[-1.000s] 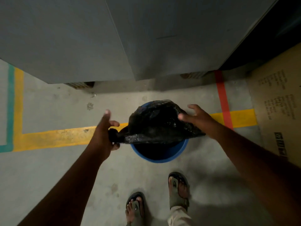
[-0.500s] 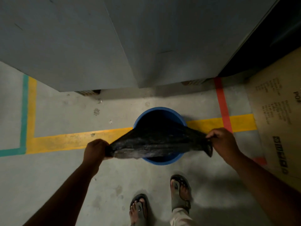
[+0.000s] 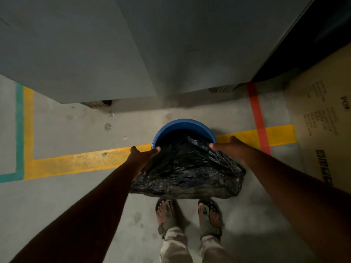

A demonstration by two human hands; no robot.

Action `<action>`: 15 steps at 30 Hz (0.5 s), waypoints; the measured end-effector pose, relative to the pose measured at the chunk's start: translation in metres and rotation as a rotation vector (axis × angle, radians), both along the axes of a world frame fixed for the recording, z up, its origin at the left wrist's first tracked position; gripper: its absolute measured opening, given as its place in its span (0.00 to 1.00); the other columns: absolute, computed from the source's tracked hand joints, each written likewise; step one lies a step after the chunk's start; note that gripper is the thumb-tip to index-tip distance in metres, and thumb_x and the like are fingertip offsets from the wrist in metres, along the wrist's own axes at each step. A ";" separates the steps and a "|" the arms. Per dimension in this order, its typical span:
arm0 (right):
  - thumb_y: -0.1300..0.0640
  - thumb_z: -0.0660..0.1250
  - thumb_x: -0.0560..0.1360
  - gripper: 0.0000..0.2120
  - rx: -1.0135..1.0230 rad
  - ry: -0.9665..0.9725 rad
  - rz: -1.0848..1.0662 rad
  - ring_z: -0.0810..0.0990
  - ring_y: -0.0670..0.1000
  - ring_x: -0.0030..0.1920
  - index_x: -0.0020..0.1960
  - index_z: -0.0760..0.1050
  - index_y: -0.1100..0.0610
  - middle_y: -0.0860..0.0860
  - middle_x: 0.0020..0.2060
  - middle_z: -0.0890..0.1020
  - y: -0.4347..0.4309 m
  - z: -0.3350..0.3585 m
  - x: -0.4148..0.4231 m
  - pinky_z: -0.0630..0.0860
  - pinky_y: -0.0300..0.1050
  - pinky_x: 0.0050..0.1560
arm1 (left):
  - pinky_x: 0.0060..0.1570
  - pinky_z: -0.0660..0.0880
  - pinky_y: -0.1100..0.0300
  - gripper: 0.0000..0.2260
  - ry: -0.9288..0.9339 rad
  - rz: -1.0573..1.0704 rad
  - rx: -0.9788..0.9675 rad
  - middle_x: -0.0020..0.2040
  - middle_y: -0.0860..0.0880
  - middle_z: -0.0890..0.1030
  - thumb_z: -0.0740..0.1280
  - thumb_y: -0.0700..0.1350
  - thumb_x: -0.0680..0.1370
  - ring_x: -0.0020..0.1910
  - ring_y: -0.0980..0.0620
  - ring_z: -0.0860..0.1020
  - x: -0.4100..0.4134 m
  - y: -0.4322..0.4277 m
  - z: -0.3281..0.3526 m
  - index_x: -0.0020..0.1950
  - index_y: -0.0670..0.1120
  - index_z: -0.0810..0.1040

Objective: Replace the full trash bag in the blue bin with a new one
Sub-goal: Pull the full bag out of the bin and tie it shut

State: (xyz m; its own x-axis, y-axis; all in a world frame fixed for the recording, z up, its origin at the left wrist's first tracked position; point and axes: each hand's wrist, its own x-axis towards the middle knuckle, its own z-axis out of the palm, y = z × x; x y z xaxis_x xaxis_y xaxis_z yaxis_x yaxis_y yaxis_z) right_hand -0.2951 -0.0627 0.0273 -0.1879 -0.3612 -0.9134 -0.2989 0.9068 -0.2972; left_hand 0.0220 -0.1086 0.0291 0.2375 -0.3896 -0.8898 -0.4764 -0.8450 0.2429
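Over the blue bin's (image 3: 183, 123) near rim, left hand (image 3: 143, 155) and right hand (image 3: 228, 146) grip the black bag (image 3: 188, 171).

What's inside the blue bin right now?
The far part of the blue bin looks dark, with nothing discernible. A black trash bag, held by the left hand and right hand, covers the near part.

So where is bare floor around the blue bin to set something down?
Bare concrete lies left of the round blue plastic bin, between the yellow floor line and grey cabinet. It is crowded near the sandalled feet, under the black plastic bag held by the left hand and right hand.
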 end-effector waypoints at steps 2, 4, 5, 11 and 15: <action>0.34 0.76 0.61 0.49 0.101 -0.027 -0.009 0.78 0.60 0.59 0.72 0.66 0.60 0.59 0.67 0.75 0.009 -0.003 0.017 0.75 0.51 0.52 | 0.51 0.75 0.48 0.53 -0.015 -0.058 0.058 0.73 0.37 0.67 0.77 0.62 0.66 0.65 0.35 0.73 -0.006 0.012 -0.013 0.78 0.42 0.50; 0.40 0.77 0.65 0.43 0.139 -0.020 0.014 0.80 0.60 0.54 0.69 0.68 0.64 0.61 0.64 0.78 0.017 -0.001 0.033 0.77 0.52 0.54 | 0.49 0.77 0.47 0.43 -0.018 -0.104 0.100 0.65 0.36 0.73 0.79 0.56 0.67 0.57 0.38 0.76 -0.006 0.029 -0.023 0.71 0.39 0.60; 0.42 0.78 0.65 0.42 0.156 -0.032 0.004 0.80 0.61 0.53 0.69 0.69 0.65 0.62 0.63 0.78 0.022 -0.002 0.037 0.77 0.53 0.55 | 0.51 0.79 0.45 0.39 -0.017 -0.118 0.118 0.62 0.36 0.76 0.79 0.54 0.67 0.54 0.39 0.78 -0.005 0.035 -0.026 0.68 0.38 0.64; 0.61 0.75 0.70 0.23 0.314 -0.071 0.002 0.79 0.60 0.47 0.62 0.75 0.68 0.64 0.53 0.81 0.032 0.015 0.053 0.77 0.53 0.51 | 0.53 0.80 0.47 0.33 0.258 0.086 0.396 0.53 0.37 0.84 0.79 0.59 0.66 0.49 0.40 0.84 -0.008 0.036 -0.003 0.60 0.38 0.77; 0.68 0.67 0.72 0.15 0.365 -0.147 -0.112 0.78 0.61 0.46 0.58 0.75 0.68 0.62 0.46 0.79 0.035 0.018 0.057 0.77 0.53 0.43 | 0.45 0.81 0.51 0.25 0.241 -0.073 0.482 0.50 0.38 0.84 0.80 0.49 0.67 0.46 0.43 0.83 -0.010 0.033 0.008 0.58 0.38 0.78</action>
